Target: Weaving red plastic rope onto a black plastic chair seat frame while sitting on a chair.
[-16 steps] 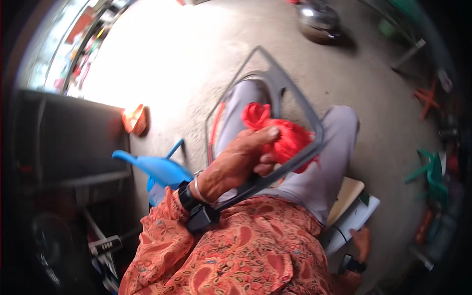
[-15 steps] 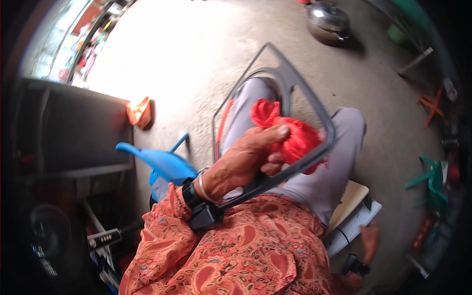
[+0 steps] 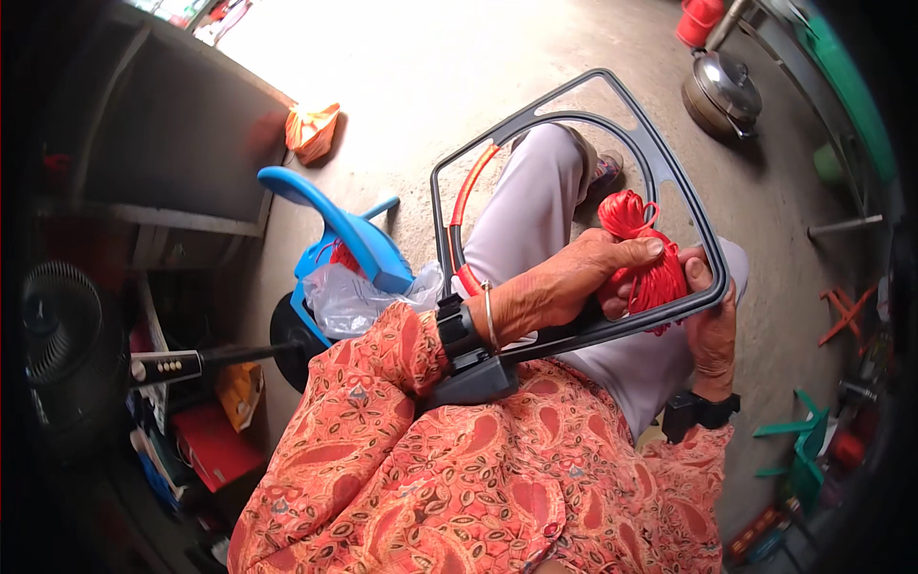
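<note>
A hank of shiny red cord (image 3: 660,287) is pinched in my left hand (image 3: 574,273), its thumb on top and a looped bunch sticking out at the upper end. Across my lap lies a dark grey plastic frame (image 3: 660,124), roughly square with a round ring inside. Red-orange cord (image 3: 471,187) wraps part of the ring's left side. My right hand (image 3: 712,325) is closed round the frame's lower right corner, fingertips close beside the hank; whether they also touch the cord I cannot tell.
At my left stand a blue plastic chair (image 3: 368,239) with a clear plastic bag (image 3: 368,297) and a black fan (image 3: 62,325). An orange bag (image 3: 311,132) lies on the floor. Far right are a lidded metal pot (image 3: 722,91) and a red bucket (image 3: 700,19); a green stool (image 3: 808,445) lies nearer.
My right hand has come up from beside my right hip, where papers or boards lay, to the frame's corner. My left hand still holds the red hank. The view has shifted.
</note>
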Demonstrator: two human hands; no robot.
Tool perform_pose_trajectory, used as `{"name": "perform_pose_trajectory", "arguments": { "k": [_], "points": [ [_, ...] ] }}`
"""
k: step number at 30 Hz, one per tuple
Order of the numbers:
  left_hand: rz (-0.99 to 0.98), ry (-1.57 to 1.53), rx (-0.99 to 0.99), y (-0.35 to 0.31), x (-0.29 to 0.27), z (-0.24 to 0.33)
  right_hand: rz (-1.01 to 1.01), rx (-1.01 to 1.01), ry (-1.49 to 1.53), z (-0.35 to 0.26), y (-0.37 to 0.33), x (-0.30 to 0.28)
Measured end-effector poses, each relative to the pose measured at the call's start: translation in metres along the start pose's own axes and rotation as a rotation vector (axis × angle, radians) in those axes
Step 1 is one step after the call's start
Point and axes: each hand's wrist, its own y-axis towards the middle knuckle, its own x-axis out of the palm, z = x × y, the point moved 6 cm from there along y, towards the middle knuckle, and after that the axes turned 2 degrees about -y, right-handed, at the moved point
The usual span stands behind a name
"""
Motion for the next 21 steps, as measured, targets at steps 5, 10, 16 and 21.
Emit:
{"name": "perform_pose_trajectory", "arguments": {
  "k": [5,10,16,21],
  "points": [
    [0.094,-0.015,-0.010,-0.009,-0.012,-0.005,-0.217,0.116,-0.086,0.006,-0.001,0.017],
    [0.105,0.030,-0.018,-0.012,-0.007,-0.012,-0.195,0.017,-0.123,0.009,-0.004,0.014],
    [0.026,0.064,-0.103,0.004,0.006,-0.017,0.010,0.102,0.369,0.055,0.010,-0.022],
    [0.124,-0.033,-0.199,-0.006,0.009,-0.011,-0.054,-0.013,-0.020,0.018,0.011,-0.001]
  ]
}}
